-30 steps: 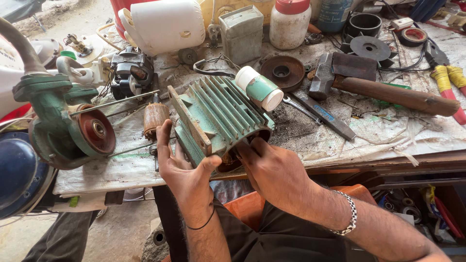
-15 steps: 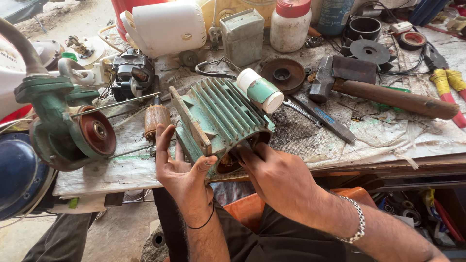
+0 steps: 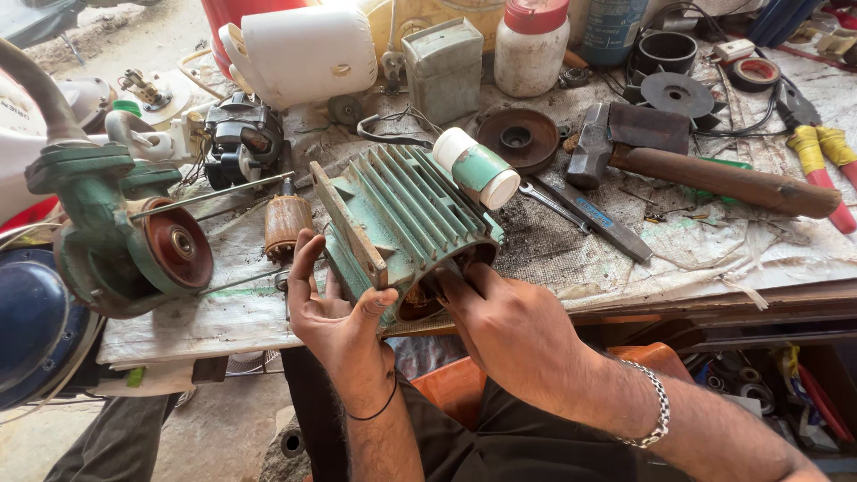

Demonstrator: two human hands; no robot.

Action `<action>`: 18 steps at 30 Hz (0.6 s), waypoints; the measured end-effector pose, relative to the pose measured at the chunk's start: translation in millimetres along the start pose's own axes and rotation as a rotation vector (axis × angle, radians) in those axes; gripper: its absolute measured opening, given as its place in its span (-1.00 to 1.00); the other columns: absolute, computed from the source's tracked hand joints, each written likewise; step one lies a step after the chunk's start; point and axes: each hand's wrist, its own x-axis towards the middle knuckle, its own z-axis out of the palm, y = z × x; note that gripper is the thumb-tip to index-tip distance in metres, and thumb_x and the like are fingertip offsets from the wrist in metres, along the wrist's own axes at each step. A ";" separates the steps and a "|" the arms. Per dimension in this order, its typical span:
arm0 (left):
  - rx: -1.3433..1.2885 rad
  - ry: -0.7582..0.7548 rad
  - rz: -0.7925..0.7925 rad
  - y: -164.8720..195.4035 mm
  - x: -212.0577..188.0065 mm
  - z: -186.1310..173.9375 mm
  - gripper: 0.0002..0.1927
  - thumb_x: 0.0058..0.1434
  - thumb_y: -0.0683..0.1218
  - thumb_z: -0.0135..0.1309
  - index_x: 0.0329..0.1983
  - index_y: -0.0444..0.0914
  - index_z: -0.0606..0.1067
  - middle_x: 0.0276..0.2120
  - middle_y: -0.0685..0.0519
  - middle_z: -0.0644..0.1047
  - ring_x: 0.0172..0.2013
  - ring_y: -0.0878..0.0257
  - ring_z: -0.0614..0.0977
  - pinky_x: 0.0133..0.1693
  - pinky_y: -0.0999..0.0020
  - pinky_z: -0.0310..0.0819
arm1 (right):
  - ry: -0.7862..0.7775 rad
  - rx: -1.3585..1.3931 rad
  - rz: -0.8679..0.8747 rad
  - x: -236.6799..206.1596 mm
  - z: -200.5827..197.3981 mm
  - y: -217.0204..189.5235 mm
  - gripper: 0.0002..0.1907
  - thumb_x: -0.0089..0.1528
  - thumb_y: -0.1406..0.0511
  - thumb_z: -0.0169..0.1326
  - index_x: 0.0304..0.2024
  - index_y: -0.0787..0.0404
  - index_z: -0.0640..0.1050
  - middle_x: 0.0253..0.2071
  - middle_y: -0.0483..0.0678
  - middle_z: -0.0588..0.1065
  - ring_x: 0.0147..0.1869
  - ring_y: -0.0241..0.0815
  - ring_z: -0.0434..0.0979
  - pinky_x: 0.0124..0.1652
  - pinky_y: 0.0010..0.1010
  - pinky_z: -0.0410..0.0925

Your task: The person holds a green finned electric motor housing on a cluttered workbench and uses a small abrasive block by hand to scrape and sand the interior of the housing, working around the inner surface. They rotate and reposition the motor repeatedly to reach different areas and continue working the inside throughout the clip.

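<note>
There are two hands at work, the left hand (image 3: 335, 312) and the right hand (image 3: 513, 330), and both touch one green finned motor housing (image 3: 406, 219). On the bench I count one hammer (image 3: 696, 161), one wrench (image 3: 589, 210), one copper-wound rotor (image 3: 287, 223), one green pump body (image 3: 116, 232), two white plastic jars (one with a red lid (image 3: 531, 45), one lying with a green band (image 3: 478, 168)) and two yellow-handled tools (image 3: 826, 156).

One camera on my head — looks steeply down, close over the cluttered paper-covered wooden workbench (image 3: 696, 259) edge and my lap.
</note>
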 end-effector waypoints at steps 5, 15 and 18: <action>0.001 -0.009 -0.001 -1.2 -1.3 -1.6 -0.09 -0.14 0.10 0.57 0.23 -0.33 0.44 0.42 -0.18 0.31 0.47 -0.06 0.35 0.42 -0.14 0.22 | -0.067 -0.017 -0.002 0.8 -0.3 0.7 -0.51 0.04 0.39 0.22 0.02 0.45 0.49 -0.29 0.11 0.47 -0.46 -0.07 0.56 -0.55 -0.32 0.45; -0.045 -0.021 -0.025 2.0 1.0 0.1 -0.16 -0.15 0.04 0.57 0.18 -0.32 0.47 0.37 -0.16 0.38 0.45 -0.07 0.38 0.40 -0.12 0.23 | -0.051 -0.008 0.019 0.4 1.9 1.2 -0.56 0.09 0.39 0.21 0.02 0.42 0.51 -0.29 0.09 0.48 -0.46 -0.08 0.57 -0.52 -0.32 0.46; -0.056 -0.026 -0.027 3.1 -0.5 0.2 -0.17 -0.14 0.02 0.58 0.18 -0.33 0.47 0.36 -0.15 0.38 0.45 -0.07 0.38 0.41 -0.13 0.25 | -0.041 -0.013 0.014 0.9 2.6 1.0 -0.57 0.08 0.39 0.21 0.00 0.41 0.51 -0.29 0.08 0.48 -0.45 -0.06 0.57 -0.51 -0.31 0.46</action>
